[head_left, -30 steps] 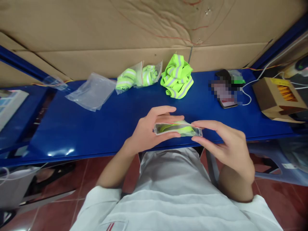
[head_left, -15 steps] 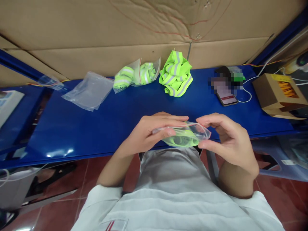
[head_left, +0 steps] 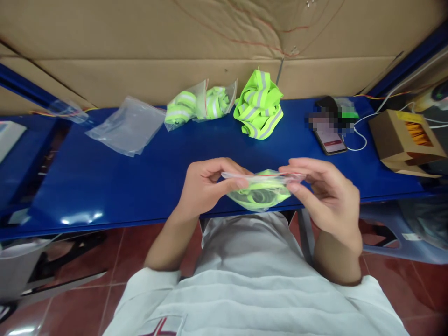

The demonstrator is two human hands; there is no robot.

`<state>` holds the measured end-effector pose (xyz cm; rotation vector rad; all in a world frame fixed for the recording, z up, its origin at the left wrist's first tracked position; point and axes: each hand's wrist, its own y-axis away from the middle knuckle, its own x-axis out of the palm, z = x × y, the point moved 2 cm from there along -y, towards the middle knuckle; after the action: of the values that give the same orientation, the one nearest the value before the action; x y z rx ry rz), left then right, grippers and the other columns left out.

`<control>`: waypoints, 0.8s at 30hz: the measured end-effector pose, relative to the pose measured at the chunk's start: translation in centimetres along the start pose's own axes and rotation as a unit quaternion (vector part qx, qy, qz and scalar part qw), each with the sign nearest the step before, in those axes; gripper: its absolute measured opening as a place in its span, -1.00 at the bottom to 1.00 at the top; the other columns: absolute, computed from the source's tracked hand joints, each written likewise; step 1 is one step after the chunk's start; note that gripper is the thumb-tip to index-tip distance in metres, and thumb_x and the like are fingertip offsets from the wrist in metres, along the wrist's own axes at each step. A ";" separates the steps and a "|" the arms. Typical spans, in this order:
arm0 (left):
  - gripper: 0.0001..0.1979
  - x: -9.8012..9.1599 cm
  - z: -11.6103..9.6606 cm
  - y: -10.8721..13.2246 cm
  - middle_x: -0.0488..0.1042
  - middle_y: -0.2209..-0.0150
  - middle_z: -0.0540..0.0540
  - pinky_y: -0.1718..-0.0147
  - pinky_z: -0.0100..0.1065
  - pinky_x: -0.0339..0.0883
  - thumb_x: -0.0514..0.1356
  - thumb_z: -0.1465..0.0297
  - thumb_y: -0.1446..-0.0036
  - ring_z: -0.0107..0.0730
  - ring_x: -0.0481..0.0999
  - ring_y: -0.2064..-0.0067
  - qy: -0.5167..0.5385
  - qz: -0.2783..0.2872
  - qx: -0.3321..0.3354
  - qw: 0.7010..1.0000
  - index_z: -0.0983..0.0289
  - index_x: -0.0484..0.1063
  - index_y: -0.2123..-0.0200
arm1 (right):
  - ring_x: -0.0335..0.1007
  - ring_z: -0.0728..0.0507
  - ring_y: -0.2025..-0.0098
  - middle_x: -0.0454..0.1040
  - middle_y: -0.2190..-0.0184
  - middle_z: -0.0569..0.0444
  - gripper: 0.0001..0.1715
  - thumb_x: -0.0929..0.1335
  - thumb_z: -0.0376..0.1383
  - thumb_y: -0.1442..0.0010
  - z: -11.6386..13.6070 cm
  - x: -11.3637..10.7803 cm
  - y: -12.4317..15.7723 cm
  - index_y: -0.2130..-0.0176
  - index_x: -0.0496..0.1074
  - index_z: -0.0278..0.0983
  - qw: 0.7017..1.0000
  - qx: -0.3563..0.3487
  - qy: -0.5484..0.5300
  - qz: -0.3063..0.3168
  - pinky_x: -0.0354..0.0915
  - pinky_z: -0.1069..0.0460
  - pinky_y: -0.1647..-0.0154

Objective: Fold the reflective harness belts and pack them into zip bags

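Above the front edge of the table, both hands hold a clear zip bag (head_left: 257,201) with a rolled neon-green reflective strap (head_left: 269,192) inside. My left hand (head_left: 210,186) pinches the left end of the bag's red-lined top between thumb and fingers. At the right end, my right hand (head_left: 325,200) grips the same top edge, thumb below and fingers above. The bag's mouth looks flattened into a line; whether its seal is pressed together I cannot tell. Behind the hands lies a loose heap of neon-green strap (head_left: 259,105) with silver stripes.
Two filled zip bags (head_left: 180,112) lean at the back of the blue table (head_left: 115,186). Flat clear bags (head_left: 128,126) lie to their left. A phone (head_left: 331,140) with a white cable and an open cardboard box (head_left: 399,135) are at the right. A cardboard wall (head_left: 140,79) stands behind.
The right fingers have closed onto the bag's right corner. The bag's opening has gone from gaping to a straight, flattened line, and the left hand has shifted slightly left.
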<state>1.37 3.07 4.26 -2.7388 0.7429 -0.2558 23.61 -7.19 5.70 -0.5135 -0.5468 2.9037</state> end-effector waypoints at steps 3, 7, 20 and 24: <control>-0.57 0.4 -0.1 0.0 0.55 0.46 0.04 0.29 -0.28 0.57 0.61 0.25 -0.02 -0.26 0.65 0.33 0.016 0.005 0.017 1.000 0.27 0.42 0.49 | 0.65 -0.12 0.01 0.63 -0.09 0.07 -0.54 0.49 -0.32 -0.37 0.2 0.2 0.1 -0.21 0.51 -0.04 0.998 0.022 -0.027 -0.045 0.60 -0.04 -0.05; -0.40 1.1 0.0 0.1 0.45 0.49 -0.05 0.38 -0.41 0.43 0.65 0.18 0.06 -0.48 0.44 0.45 -0.002 -0.036 0.058 0.998 0.25 0.25 0.48 | 0.58 -0.14 0.03 0.57 -0.03 0.04 -0.46 0.63 -0.23 -0.17 0.1 0.8 -0.1 -0.09 0.51 -0.12 0.998 0.034 0.006 -0.058 0.55 -0.05 -0.01; -0.83 -2.3 -0.7 -0.4 0.62 0.35 0.10 0.37 -0.37 0.50 0.56 0.30 -0.10 -0.33 0.61 0.32 -0.051 0.013 0.021 0.998 0.19 0.71 0.28 | 0.61 -0.14 0.20 0.67 0.25 0.12 -0.95 0.54 -0.27 -0.32 0.6 -0.3 0.1 0.22 0.64 -0.08 0.998 0.009 0.023 -0.056 0.52 -0.07 0.17; -0.73 -1.8 -0.5 -0.3 0.52 0.49 0.02 0.49 -0.44 0.39 0.62 0.36 0.00 -0.44 0.49 0.44 -0.044 -0.034 0.039 0.998 0.25 0.59 0.46 | 0.64 -0.16 0.21 0.69 0.25 0.11 -0.96 0.55 -0.25 -0.31 0.3 -0.9 -0.1 0.24 0.68 -0.07 0.997 0.017 0.029 -0.065 0.57 -0.08 0.17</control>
<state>-0.16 4.18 4.71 -2.6849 0.6045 -0.1743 24.32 -7.39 6.31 -0.5349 -0.5024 2.7605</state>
